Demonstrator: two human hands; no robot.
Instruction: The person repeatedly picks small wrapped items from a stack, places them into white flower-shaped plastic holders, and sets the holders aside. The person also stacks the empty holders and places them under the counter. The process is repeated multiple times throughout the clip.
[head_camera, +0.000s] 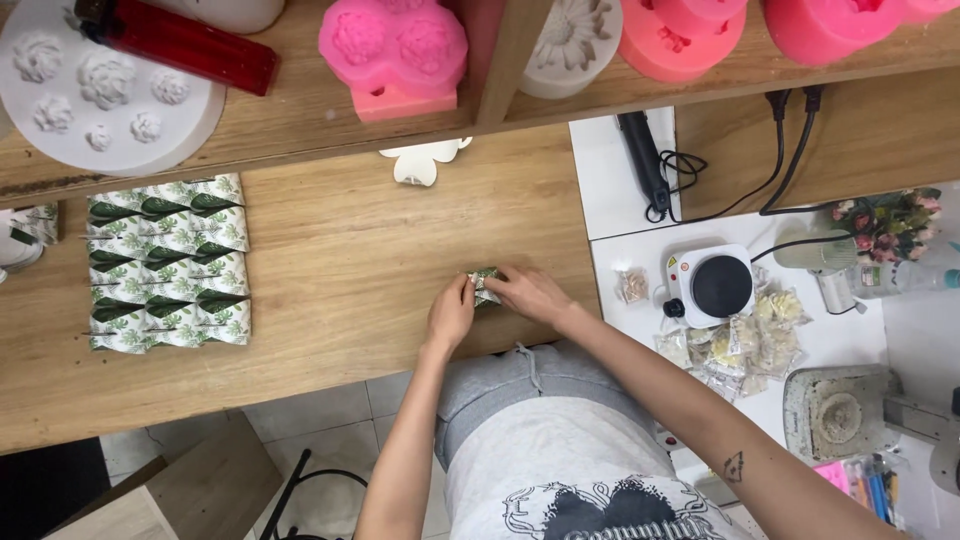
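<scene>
My left hand (451, 313) and my right hand (528, 293) meet near the front edge of a wooden table (340, 260). Both pinch a small folded paper piece (484, 282) with a green leaf print; most of it is hidden under my fingers. To the left on the table lie rows of matching leaf-print paper packets (167, 262), laid side by side in a neat block.
A shelf above holds white flower moulds (105, 90), pink silicone moulds (395, 50) and a red lighter (180, 40). On the white counter to the right stand a small electric hotplate (712, 283), clear bags of dried flowers (745, 340), a black tool with cables (645, 160) and a grey stone dish (840, 410).
</scene>
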